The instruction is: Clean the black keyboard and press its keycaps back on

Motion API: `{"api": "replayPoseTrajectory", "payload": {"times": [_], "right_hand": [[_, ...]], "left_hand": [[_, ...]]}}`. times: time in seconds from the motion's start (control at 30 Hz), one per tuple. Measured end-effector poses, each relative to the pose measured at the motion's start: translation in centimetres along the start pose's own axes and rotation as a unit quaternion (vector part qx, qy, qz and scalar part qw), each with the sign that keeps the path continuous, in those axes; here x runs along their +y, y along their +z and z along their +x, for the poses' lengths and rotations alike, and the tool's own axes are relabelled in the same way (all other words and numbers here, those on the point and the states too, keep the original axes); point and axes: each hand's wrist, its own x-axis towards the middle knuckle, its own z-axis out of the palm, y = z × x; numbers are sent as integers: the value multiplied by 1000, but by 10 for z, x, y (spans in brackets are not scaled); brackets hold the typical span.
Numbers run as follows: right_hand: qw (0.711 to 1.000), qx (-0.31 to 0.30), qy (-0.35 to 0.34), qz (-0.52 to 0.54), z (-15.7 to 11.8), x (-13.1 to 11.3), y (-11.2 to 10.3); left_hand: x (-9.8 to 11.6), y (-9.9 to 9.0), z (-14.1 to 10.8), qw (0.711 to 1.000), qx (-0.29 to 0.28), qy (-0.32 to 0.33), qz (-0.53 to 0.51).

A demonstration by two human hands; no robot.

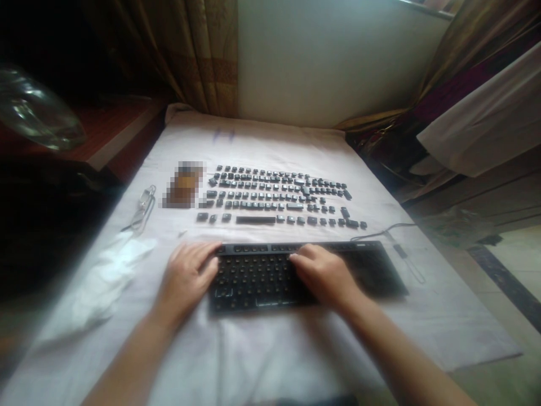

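My left hand [188, 276] and right hand [323, 273] are bare. My left forearm [131, 355] and right forearm [393, 338] are bare too, slim, tapering handward, outlines a bit blurry.

Smooth, dark plastic is being shown by the keyboard [253, 276] and the loose keys [256, 220]. Matt, creased cloth is being seen on the sheet [262, 349], folded cloth on the curtain [211, 56]. Smooth wood is being shown by the brown shelf [122, 127], shiny see-through stuff by the clear round thing [40, 107].
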Motion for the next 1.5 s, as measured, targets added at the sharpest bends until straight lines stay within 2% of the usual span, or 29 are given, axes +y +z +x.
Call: {"api": "replayPoseTrajectory", "payload": {"times": [0.1, 0.2, 0.4, 0.57, 0.8, 1.0, 1.2, 1.37, 1.5], "right_hand": [[999, -1, -33, -2, -5, -1, 1], [998, 26, -42, 36, -11, 5, 2], [993, 37, 16, 110, -19, 23, -7], [996, 33, 49, 64, -12, 23, -6], [999, 37, 8, -2, -16, 12, 4], [999, 26, -24, -10, -25, 23, -3], [1000, 20, 15, 2, -29, 38, -7], [998, 47, 48, -3, -21, 29, -2], [998, 41, 35, -19, -21, 23, 4]], "left_hand": [[-1, 1, 0, 1000, 4, -1, 1], [-1, 1, 0, 1000, 7, 0, -1], [-2, 0, 1, 1000, 5, 4, -5], [-3, 1, 1, 1000, 9, 8, -1], [-3, 1, 1, 1000, 9, 8, 0], [-4, 1, 2, 1000, 10, 9, -4], [-3, 0, 2, 1000, 10, 8, -2], [-3, 0, 2, 1000, 13, 2, -5], [-3, 1, 1, 1000, 13, 0, -5]]}}
